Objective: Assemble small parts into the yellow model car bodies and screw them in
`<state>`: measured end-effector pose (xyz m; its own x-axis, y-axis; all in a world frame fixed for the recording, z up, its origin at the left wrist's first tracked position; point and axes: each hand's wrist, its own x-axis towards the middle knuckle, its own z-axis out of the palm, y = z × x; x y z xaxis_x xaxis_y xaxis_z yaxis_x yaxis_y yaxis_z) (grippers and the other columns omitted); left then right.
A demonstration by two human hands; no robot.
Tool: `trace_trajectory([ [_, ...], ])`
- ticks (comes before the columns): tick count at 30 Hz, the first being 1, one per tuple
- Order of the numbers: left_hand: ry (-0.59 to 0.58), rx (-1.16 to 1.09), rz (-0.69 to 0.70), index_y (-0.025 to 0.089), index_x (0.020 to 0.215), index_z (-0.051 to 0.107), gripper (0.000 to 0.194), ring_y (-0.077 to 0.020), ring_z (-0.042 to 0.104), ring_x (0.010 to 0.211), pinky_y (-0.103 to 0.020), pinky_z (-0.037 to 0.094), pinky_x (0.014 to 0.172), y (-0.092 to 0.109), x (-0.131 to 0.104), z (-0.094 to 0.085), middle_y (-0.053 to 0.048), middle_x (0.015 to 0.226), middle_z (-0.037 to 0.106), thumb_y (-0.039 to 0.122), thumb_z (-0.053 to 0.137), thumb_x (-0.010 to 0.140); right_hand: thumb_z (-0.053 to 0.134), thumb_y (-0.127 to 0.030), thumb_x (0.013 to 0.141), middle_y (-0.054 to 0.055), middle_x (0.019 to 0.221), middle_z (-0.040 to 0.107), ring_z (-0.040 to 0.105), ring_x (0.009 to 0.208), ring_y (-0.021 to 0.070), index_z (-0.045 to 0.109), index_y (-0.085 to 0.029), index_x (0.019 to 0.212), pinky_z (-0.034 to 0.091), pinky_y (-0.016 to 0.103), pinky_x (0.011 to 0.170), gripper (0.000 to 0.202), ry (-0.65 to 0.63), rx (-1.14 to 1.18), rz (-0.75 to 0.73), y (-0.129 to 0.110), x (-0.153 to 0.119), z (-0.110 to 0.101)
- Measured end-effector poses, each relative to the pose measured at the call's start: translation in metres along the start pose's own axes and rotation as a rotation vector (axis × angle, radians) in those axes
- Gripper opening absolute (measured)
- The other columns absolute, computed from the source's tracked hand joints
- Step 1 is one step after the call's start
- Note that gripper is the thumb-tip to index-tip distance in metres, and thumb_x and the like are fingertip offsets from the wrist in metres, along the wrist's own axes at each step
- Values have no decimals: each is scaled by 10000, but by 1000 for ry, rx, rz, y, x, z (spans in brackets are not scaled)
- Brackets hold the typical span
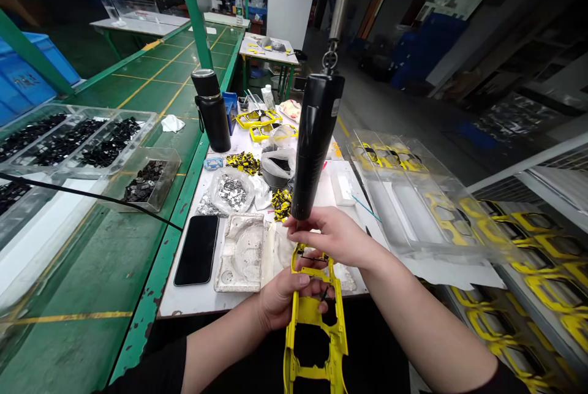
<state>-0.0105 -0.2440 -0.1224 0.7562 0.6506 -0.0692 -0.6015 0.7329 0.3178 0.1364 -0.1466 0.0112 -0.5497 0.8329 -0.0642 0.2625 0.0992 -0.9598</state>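
My left hand is closed around the upper part of a yellow plastic frame, which reaches down to the bottom edge of the picture. A black electric screwdriver hangs upright from a spring above the frame. At its lower tip, my right hand has its fingers closed by the bit, over the frame's top end. Whether these fingers grip the bit or a small part is too small to tell. Just left of the hands lies a worn whitish fixture block, with a black phone beside it.
Bags of small metal pieces and piles of yellow-black parts lie behind the fixture. A black flask stands at the table's left edge. Clear trays and a rack of yellow frames are at right, a green conveyor at left.
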Motion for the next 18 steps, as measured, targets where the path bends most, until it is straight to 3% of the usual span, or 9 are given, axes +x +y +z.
trace_trajectory([
  [7,17,6,25,164,1242,721,586,-245,746,951,-305,554,810,3,1,8,-159,1079,790,454,975,801,833,-305,978,18,1052,829,788,961,191,866,-258,1232,621,231,697,260,-84,230,57,-30,-2,17],
  [10,16,18,17,145,1260,732,623,-237,742,909,-303,548,789,4,1,10,-160,1072,794,465,981,787,816,-252,970,9,979,833,802,999,206,886,-251,1207,664,266,800,247,-83,228,16,-45,4,25],
  [13,19,25,2,128,1250,748,622,-225,731,863,-303,548,774,5,0,11,-162,1054,793,469,982,785,818,-233,970,10,1047,860,816,1065,223,905,-256,1177,674,324,959,225,-17,145,-54,-52,11,32],
  [18,34,7,9,133,1267,747,654,-246,733,963,-299,558,794,3,1,9,-165,1076,783,458,995,756,870,-291,961,18,1046,863,827,976,210,895,-237,1087,674,318,903,140,132,140,-183,-41,17,45],
])
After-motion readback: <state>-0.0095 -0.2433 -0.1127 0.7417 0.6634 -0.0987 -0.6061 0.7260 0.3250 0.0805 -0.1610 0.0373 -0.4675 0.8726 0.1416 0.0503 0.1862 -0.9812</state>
